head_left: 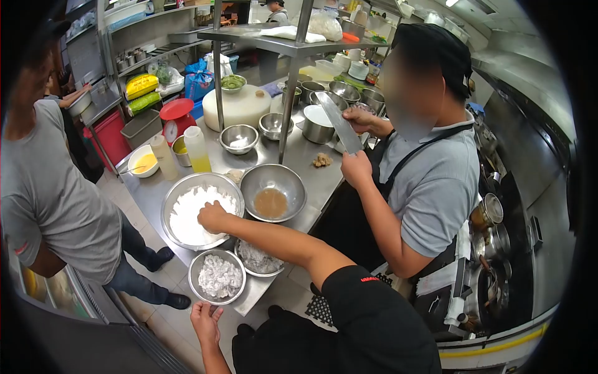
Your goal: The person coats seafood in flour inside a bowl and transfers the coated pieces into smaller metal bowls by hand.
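Observation:
A large steel bowl (167,215) holds white flour-like powder (190,209). My right hand (213,218) is down in this powder, fingers curled; what they grip, if anything, is hidden. In front stands a smaller steel bowl (193,288) of white-coated pieces (218,276). My left hand (207,321) is just below its rim, fingers slightly apart, with nothing visibly held. Partly under my right forearm is another bowl (274,272) with similar pieces (256,257). A wide steel bowl (293,181) to the right contains brownish liquid (270,203).
At right, a co-worker (423,168) holds a cleaver (339,121) beside a pile of brown bits (322,160). Another person (62,193) stands left. Squeeze bottles (198,153), a bowl of yellow liquid (144,163), a red scale (177,112) and a shelf post (289,112) occupy the steel table.

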`<state>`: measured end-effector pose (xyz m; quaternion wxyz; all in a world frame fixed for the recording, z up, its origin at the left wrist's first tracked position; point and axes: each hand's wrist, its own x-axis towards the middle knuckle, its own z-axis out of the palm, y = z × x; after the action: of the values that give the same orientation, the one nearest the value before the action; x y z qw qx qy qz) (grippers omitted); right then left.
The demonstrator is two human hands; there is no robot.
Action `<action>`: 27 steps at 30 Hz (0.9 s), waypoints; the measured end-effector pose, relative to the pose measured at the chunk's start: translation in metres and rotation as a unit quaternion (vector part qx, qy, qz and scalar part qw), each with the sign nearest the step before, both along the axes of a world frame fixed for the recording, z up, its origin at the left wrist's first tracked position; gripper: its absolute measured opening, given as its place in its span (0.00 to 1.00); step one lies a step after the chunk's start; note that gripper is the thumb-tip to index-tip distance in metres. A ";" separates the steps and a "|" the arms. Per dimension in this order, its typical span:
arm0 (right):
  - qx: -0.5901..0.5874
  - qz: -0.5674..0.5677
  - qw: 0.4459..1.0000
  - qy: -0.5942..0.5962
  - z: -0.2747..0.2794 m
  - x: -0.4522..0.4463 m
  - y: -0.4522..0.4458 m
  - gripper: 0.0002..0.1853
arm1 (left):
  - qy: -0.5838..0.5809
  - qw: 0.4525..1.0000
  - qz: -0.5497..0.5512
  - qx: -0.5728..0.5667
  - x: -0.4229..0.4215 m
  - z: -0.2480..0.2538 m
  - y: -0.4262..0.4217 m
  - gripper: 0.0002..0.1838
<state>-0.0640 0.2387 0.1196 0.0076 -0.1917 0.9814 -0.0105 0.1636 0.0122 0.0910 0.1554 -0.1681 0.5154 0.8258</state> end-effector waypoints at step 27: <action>-0.042 0.065 0.997 -0.025 -0.011 -0.014 -0.009 0.13 | -0.013 0.999 -0.025 -0.016 0.000 0.004 0.003 0.04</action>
<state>-0.0778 0.2295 0.1083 0.0249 -0.2550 0.9650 -0.0559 0.1639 0.0149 0.0948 0.1801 -0.1679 0.5302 0.8113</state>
